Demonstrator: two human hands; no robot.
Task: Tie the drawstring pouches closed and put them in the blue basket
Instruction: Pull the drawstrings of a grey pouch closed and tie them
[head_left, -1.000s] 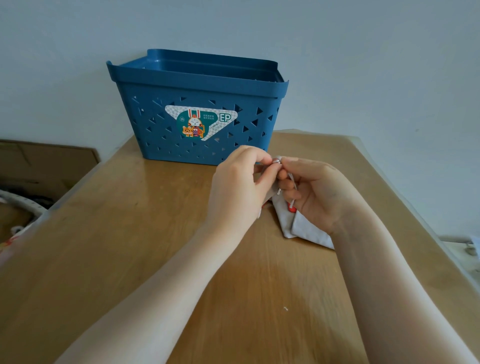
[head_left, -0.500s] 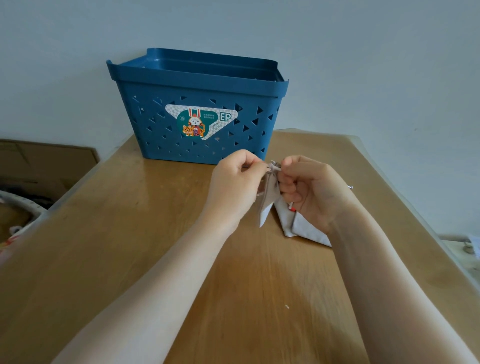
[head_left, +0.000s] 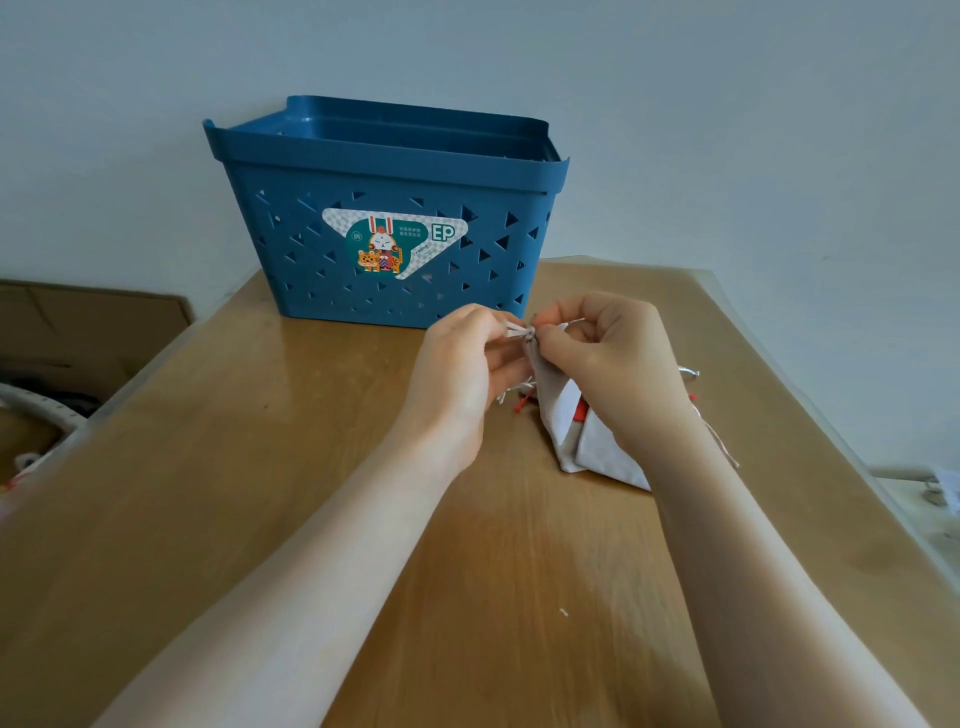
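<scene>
A grey drawstring pouch (head_left: 556, 410) hangs from its gathered neck between my hands, its bottom touching the wooden table (head_left: 291, 467). My left hand (head_left: 462, 374) pinches the white cords on the left of the neck. My right hand (head_left: 618, 358) pinches the cords on the right. More grey pouches (head_left: 608, 457) with red cord ends lie under my right wrist, partly hidden. The blue basket (head_left: 384, 171) stands at the back of the table, just beyond my hands; its inside is hidden from here.
A white wall rises right behind the basket. Cardboard (head_left: 88, 322) and clutter lie off the table's left edge. The table's right edge runs close to my right forearm. A small white speck (head_left: 563, 613) lies on the wood between my arms.
The pouch has been lifted upright by its neck, and my hands have drawn slightly apart, pulling the cords sideways. The basket has not moved.
</scene>
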